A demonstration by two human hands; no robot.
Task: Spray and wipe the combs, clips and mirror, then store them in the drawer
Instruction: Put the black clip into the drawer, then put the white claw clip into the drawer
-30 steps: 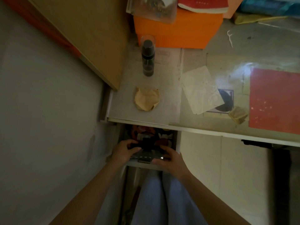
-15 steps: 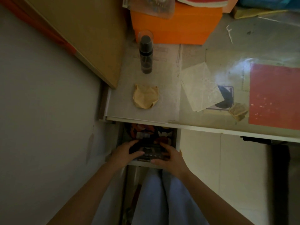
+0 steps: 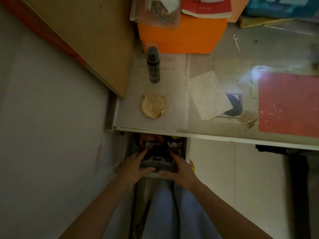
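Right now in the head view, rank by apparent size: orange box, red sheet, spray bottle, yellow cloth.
1. Red sheet and orange box: similar; both partly hidden or cut off, not ranked.
2. Yellow cloth
3. Spray bottle: close to the cloth, narrower.

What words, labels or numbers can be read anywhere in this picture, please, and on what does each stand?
None can be read.
Red book: a short line of pale characters on the cover, too small and blurred to read.
Papers under the bottle: faint printed boxes and lines, illegible.
Red sheet: only white specks, no text.
Things in the drawer: too dark to tell any label.
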